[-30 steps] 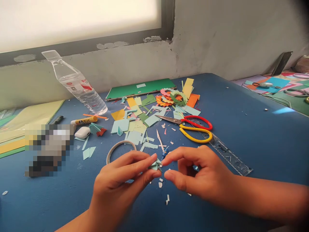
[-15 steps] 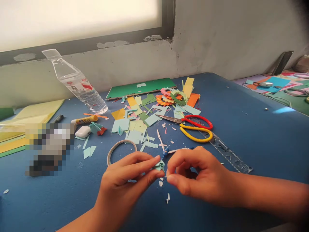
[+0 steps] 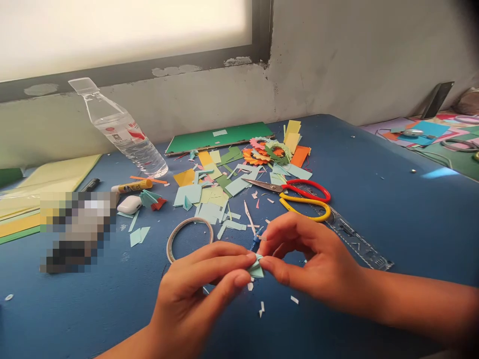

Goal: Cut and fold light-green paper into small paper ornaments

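Observation:
Between my hands, low over the table, is a small folded piece of light green paper (image 3: 257, 269). My right hand (image 3: 310, 257) pinches it from the right between thumb and forefinger. From the other side, the fingertips of my left hand (image 3: 205, 284) press against its upper edge, with the thumb close to its lower left. Just behind the paper lies a blue and white pointed tool (image 3: 255, 240), partly hidden by my right hand. A roll of tape (image 3: 170, 242) lies flat beyond my left hand. Small white scraps (image 3: 295, 299) lie below the hands.
Red-and-yellow-handled scissors (image 3: 305, 199) overlap a clear ruler (image 3: 361, 244). Paper cuttings (image 3: 209, 199) cover the table's middle, with ring-shaped paper pieces (image 3: 258, 151) behind. A water bottle (image 3: 127, 134), glue stick (image 3: 132, 186), white case (image 3: 129, 205) and paper sheets (image 3: 56, 174) occupy the left.
My right hand has moved in and now grips the folded paper. My left thumb has lifted off its underside. Another white scrap now lies below my right hand.

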A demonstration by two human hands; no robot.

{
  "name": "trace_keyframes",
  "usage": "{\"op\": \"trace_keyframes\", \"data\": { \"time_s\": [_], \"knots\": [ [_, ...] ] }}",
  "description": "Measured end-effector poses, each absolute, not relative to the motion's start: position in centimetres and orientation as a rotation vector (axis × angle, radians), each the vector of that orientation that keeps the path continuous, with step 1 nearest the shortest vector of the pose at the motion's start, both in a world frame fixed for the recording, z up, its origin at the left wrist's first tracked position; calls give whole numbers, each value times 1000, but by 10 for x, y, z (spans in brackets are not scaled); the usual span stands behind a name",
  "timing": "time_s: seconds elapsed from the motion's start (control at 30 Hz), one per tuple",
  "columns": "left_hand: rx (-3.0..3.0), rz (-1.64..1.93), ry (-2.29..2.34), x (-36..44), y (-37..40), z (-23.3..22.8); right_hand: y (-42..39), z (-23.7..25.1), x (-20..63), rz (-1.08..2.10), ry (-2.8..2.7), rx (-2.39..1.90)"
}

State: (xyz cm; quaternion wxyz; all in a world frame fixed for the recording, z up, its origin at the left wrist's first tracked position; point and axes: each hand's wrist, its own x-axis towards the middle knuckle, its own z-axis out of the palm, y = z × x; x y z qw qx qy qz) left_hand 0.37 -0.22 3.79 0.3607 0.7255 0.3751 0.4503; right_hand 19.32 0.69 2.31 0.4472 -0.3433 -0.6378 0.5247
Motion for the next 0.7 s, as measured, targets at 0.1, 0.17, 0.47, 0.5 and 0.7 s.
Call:
{"op": "trace_keyframes", "data": {
  "time_s": [0.1, 0.17, 0.47, 0.5, 0.7],
  "knots": [
    [1810, 1136, 996, 4, -2, 39, 7, 23, 194, 1231, -1612, -819],
    [1752, 1142, 1013, 5, -2, 39, 7, 23, 195, 1215, -1629, -825],
    [1570, 1040, 978, 7, 2, 40, 5, 24, 197, 1204, -1688, -816],
    [1565, 1040, 969, 7, 2, 40, 5, 25, 196, 1209, -1677, -825],
    [1592, 1056, 961, 5, 2, 40, 8, 25, 197, 1311, -1615, -848]
  ]
}}
